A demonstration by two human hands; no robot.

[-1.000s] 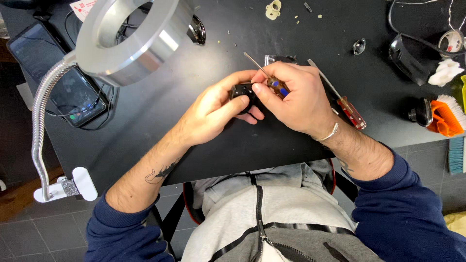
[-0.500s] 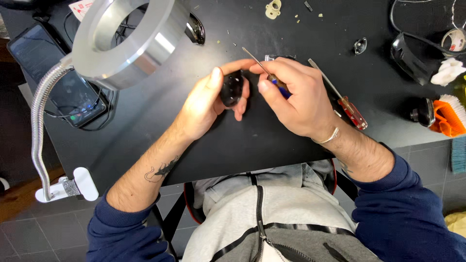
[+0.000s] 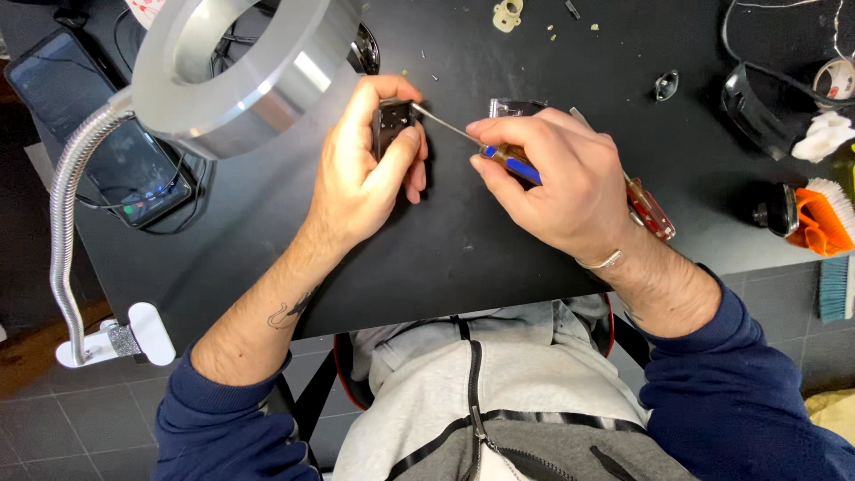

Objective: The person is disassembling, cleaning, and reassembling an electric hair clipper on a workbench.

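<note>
Two bare hands at work over a black table, head view only.

Left hand: fingers curled closed around a small dark boxy part, thumb along its right side, index finger over the top. Part is held just above the table surface, left of centre, near the rim of the ring lamp. One face of the part shows between the fingers; detail too small to tell.

Right hand: closed in a pinch on a slim screwdriver with a blue-and-brown handle. Thin metal shaft runs up and left; its tip touches the upper right edge of the dark part.

Surroundings: a second screwdriver with red handle lies on the table, partly under the right wrist. Small metal piece just above the right-hand knuckles. Phone at the left table edge, under the lamp's flexible neck; lamp clamp at the near left edge. Orange brush at far right, a black knob-like item just beside it. Cream plastic piece at the top edge, small crumbs near it.
</note>
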